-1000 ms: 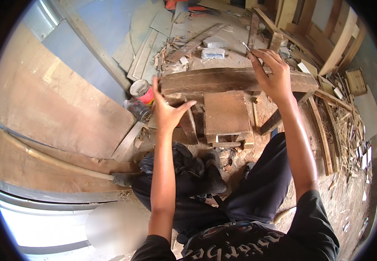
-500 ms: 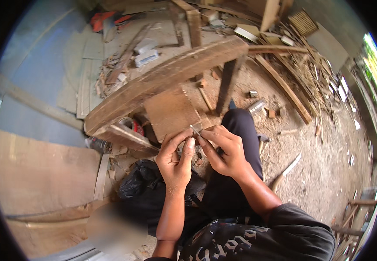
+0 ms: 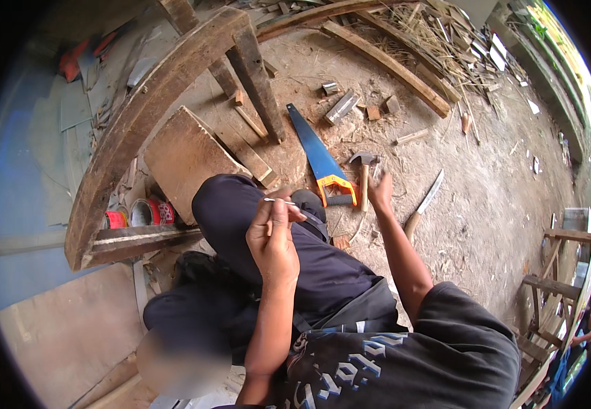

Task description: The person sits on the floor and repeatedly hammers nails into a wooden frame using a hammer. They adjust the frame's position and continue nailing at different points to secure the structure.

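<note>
Raised over my lap, my left hand (image 3: 274, 238) pinches a thin, pale metal nail (image 3: 270, 200) between thumb and fingers. My right hand (image 3: 380, 192) is stretched down to the floor, right beside the head of a claw hammer (image 3: 364, 178) with a wooden handle. Its fingertips are blurred by the hammer head, and whether they grip it I cannot tell. A handsaw (image 3: 314, 146) with a blue blade and orange-black handle lies just left of the hammer. To the right of my right forearm lies a knife (image 3: 433, 191) with a wooden handle.
A worn wooden frame (image 3: 115, 136) stands at the left, with a board (image 3: 190, 153) and red cans (image 3: 151, 213) by it. Wood offcuts (image 3: 373, 112), a metal-grey block (image 3: 342, 108) and long timbers (image 3: 391, 67) lie ahead. A wooden rack (image 3: 551, 283) stands at the right.
My right hand has left the nail and moved right and down to the hammer. My left hand keeps the nail. The view has swung right, bringing the saw into sight.
</note>
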Available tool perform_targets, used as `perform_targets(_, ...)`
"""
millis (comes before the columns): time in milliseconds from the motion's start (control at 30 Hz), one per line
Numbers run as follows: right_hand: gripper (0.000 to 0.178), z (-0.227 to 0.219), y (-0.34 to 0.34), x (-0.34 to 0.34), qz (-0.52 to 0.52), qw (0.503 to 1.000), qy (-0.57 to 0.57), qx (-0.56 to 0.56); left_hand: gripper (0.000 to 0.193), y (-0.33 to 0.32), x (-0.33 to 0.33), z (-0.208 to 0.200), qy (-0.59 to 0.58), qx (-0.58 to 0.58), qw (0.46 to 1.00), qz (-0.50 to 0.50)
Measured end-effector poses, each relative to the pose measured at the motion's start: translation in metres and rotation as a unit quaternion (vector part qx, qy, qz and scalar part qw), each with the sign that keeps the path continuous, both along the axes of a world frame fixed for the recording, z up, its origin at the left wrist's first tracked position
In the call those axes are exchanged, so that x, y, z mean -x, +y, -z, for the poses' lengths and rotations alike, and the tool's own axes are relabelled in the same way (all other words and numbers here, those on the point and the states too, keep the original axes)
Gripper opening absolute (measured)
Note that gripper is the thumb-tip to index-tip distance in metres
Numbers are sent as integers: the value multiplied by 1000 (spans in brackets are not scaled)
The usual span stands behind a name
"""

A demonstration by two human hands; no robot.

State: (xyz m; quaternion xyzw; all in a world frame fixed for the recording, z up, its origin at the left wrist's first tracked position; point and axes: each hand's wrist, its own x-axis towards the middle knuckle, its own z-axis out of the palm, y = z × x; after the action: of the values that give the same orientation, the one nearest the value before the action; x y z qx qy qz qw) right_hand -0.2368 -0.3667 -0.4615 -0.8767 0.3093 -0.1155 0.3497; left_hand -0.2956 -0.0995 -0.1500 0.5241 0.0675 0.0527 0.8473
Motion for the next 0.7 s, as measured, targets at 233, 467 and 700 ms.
perform_targets(233,67,60,33,-8,28,980,195,-24,27,22,6,-13,-6,-6,993,-115)
perform_targets(467,57,114,-2,-34,-78,968,238,27,21,103,34,-61,-115,-51,956,-265)
perform_targets(700,34,58,3,-58,-85,934,164,-305,16,227,67,-120,-159,-333,815,-448)
